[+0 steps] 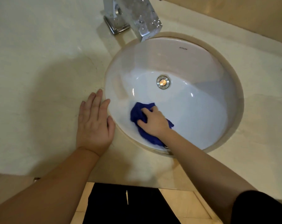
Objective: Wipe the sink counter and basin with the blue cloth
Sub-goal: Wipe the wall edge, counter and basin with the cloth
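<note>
A round white basin [193, 65] is set into a cream stone counter [40, 78]. My right hand [153, 121] is inside the basin on its near left wall, gripping a bunched blue cloth [137, 113] and pressing it against the porcelain. Part of the cloth is hidden under the hand and forearm. My left hand [95, 122] lies flat on the counter at the basin's left rim, fingers spread, thumb at the rim's edge, holding nothing.
A wet chrome faucet [137, 15] stands behind the basin with its spout over the back rim. A metal drain plug [163, 82] sits at the basin's middle. The counter's front edge runs below my forearms, with my dark clothing and a tiled floor beneath.
</note>
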A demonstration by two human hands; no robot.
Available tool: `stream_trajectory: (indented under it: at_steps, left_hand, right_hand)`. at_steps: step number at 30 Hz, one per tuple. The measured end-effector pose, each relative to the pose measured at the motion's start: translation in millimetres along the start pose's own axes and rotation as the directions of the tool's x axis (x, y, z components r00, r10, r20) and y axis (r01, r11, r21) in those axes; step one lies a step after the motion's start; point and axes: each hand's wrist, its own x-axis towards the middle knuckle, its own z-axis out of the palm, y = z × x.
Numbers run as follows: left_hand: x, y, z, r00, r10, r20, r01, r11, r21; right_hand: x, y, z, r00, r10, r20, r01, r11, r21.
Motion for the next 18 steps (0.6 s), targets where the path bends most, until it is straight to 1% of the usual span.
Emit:
stream_trajectory:
  at_steps: [2,4,6,9,12,15,18]
  left_hand:
    - [0,1,0,1.000,0.000,0.006,0.000,1.000,-0.001]
    - [0,1,0,1.000,-0.001,0.001,0.001,1.000,0.004]
    - [-1,0,1,1.000,0.000,-0.015,0.000,1.000,0.014]
    - [-1,1,2,0.999,0.001,-0.045,0.001,1.000,0.026]
    - [0,1,2,0.998,0.007,-0.068,-0.004,0.999,0.038]
    - [0,0,3,0.997,0.014,-0.078,-0.011,0.999,0.043]
    - [0,0,3,0.997,0.014,-0.081,-0.011,0.999,0.034]
  right_hand:
    - [17,-23,7,0.998,-0.040,-0.048,0.044,0.995,0.094]
    - [36,-37,8,0.990,-0.089,-0.108,0.104,0.985,0.140]
    - [55,-45,6,0.972,-0.162,-0.172,0.182,0.978,0.104]
    - [86,-44,-4,0.943,-0.236,-0.236,0.224,0.972,-0.075]
    - [107,-31,-19,0.940,-0.253,-0.227,0.194,0.948,-0.253]
    - [119,-3,-34,0.955,-0.167,-0.244,0.085,0.945,-0.315]
    - [119,43,-50,0.959,-0.067,-0.274,-0.037,0.933,-0.358]
